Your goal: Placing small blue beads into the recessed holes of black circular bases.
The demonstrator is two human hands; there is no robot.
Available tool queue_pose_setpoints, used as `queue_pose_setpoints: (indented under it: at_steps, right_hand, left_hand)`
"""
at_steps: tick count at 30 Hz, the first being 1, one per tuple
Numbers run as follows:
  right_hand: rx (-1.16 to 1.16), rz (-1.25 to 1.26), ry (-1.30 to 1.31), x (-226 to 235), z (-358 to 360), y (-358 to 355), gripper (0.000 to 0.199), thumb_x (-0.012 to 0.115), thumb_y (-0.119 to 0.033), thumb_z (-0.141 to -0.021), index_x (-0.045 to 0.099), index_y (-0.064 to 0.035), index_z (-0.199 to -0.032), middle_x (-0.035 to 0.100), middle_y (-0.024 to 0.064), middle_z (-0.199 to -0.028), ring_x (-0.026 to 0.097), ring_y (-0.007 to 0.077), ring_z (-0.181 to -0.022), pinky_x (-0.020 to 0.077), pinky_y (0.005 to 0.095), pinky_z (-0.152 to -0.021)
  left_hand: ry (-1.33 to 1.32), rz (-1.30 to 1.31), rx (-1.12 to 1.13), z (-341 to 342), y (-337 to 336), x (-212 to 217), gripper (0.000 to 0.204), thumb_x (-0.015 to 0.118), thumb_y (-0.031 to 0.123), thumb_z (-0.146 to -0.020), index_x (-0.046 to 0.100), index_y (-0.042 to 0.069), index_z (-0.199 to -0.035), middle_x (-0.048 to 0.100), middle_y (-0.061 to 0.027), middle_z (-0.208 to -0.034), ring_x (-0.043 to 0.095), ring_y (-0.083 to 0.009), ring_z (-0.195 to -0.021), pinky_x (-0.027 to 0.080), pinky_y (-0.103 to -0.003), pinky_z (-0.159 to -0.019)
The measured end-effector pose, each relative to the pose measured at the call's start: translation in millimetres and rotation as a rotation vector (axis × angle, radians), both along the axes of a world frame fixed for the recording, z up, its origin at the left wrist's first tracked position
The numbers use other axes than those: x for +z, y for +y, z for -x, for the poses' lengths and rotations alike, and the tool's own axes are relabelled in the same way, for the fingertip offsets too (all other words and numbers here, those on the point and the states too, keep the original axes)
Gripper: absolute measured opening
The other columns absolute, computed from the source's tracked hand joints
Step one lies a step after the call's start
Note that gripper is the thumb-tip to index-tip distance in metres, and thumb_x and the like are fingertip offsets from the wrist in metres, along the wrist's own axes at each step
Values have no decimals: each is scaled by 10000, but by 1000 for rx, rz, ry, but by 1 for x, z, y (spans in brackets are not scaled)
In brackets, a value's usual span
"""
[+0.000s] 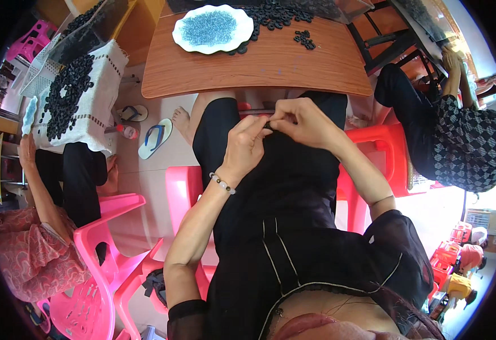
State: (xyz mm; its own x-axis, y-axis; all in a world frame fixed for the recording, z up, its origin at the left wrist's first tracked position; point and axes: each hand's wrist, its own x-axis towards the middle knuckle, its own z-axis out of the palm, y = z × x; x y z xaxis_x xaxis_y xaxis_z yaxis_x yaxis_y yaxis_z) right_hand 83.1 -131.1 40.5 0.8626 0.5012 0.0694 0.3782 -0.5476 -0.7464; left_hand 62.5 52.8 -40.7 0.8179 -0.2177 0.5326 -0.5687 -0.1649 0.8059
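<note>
Over my lap, my left hand (247, 143) is closed, its thumb and fingertips pinching a small black piece (268, 125). My right hand (303, 126) meets it there with thumb and forefinger pressed together. Whatever the right fingertips hold is too small to make out. Beyond my hands, a white scalloped plate (248, 28) of tiny blue-grey beads (208, 28) rests on the brown wooden table (248, 73). Beside the plate lie a heap of black ring-like pieces (276, 16) and a smaller cluster of them (304, 39).
At left, a cloth-covered table (103, 73) bears many black pieces (69, 93); a person (35, 243) sits there on a pink chair (112, 272). Another person (466, 147) sits at right. Red stool (395, 153) and flip-flops (156, 137) stand near my legs.
</note>
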Motion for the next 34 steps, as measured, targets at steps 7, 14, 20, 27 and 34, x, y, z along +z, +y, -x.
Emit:
queue_pose_setpoints:
  at_steps: [7,14,20,27,34]
  right_hand:
    - [-42,-496,558,-19,-22,-14,226,762,-142,-901,646,2,-1032,683,34,-892,640,99,-778,532,235,-703]
    - [114,-730,842,-12,-20,-12,555,710,-276,-946,541,42,-1368,671,159,-1214,662,251,-1149,578,385,-928]
    - [243,-1023,1027,-17,-12,-3,551,700,-301,-943,563,65,-1333,687,172,-1170,662,255,-1129,511,464,-1031]
    - [190,-1139,1025,-32,-4,-6,450,669,-252,-965,606,57,-1287,701,156,-1138,666,249,-1113,518,450,-1015]
    - [136,-1097,1073,-51,-2,-6,384,664,-202,-968,633,50,-1257,709,151,-1139,663,256,-1125,499,428,-1044]
  left_hand:
    - [-120,-98,94,-9,6,19,310,665,-137,-785,673,-49,-1081,650,-196,-894,665,-335,-794,570,-374,-694]
    - [-186,-121,208,-3,7,47,310,726,-74,-749,707,24,-1042,596,-122,-1033,612,-289,-908,503,-390,-743]
    - [-280,-227,262,1,9,58,385,723,-58,-707,702,65,-1071,567,-107,-1034,561,-297,-956,449,-397,-788]
    - [-245,-208,178,2,7,64,361,670,-104,-692,695,12,-1032,562,-134,-1034,571,-319,-961,483,-407,-803]
    - [-252,-277,129,2,4,53,369,651,-113,-676,695,-5,-1026,570,-155,-1053,584,-339,-983,503,-412,-832]
